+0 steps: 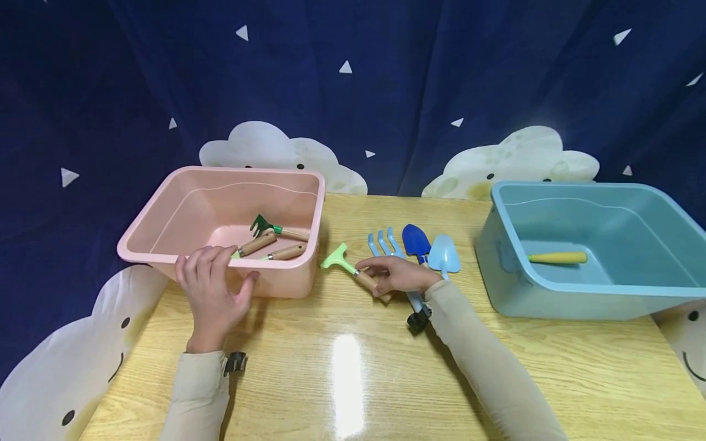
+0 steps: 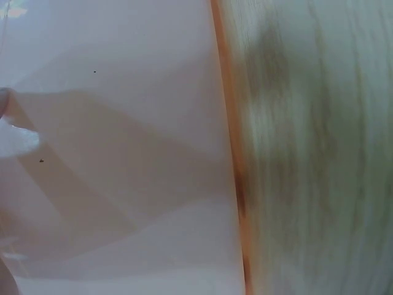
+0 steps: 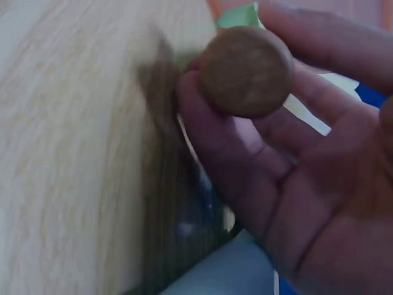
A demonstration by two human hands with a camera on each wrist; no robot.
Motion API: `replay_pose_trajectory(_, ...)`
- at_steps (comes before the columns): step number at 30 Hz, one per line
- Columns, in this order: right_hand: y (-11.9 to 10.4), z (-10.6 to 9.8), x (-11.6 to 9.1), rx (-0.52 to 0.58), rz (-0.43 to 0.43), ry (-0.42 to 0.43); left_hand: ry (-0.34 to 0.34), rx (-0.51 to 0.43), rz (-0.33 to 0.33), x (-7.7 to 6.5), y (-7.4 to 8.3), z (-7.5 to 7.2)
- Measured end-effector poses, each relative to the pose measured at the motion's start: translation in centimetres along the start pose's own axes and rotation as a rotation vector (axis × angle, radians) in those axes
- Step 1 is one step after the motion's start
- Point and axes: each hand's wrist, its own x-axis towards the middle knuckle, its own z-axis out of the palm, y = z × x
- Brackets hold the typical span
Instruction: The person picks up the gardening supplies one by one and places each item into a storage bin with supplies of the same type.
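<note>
With its fingers over the front rim and its thumb outside, my left hand (image 1: 212, 294) grips the pink bin (image 1: 220, 174). In the left wrist view the bin's wall (image 2: 123, 184) fills much of the picture. My right hand (image 1: 401, 274) holds a toy garden tool with a light green T-shaped head (image 1: 337, 257) by its wooden handle (image 1: 366, 281). The right wrist view shows the round handle end (image 3: 245, 72) between thumb and fingers. Inside the pink bin lie a dark green toy rake (image 1: 265, 225) and two more wooden handles (image 1: 287, 252), their heads mostly hidden.
Beside and partly under my right hand lie a light blue toy fork (image 1: 390, 244), a dark blue shovel (image 1: 416, 241) and a light blue shovel (image 1: 444, 253). A blue bin (image 1: 551, 300) stands at the right with a yellow handle (image 1: 559, 258) inside. A dark curtain (image 1: 386, 92) hangs behind the table.
</note>
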Motion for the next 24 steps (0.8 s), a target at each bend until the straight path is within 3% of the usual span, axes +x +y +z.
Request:
replay_pose_trajectory(10, 0.24, -0.25, 0.09, 0.032, 0.021, -0.077, -0.011, 0.003, -0.003, 0.11, 0.14, -0.09)
replay_pose_trajectory(24, 0.27, -0.21, -0.03, 0.054, 0.010, -0.063, -0.007, -0.002, -0.008, 0.01, 0.14, -0.04)
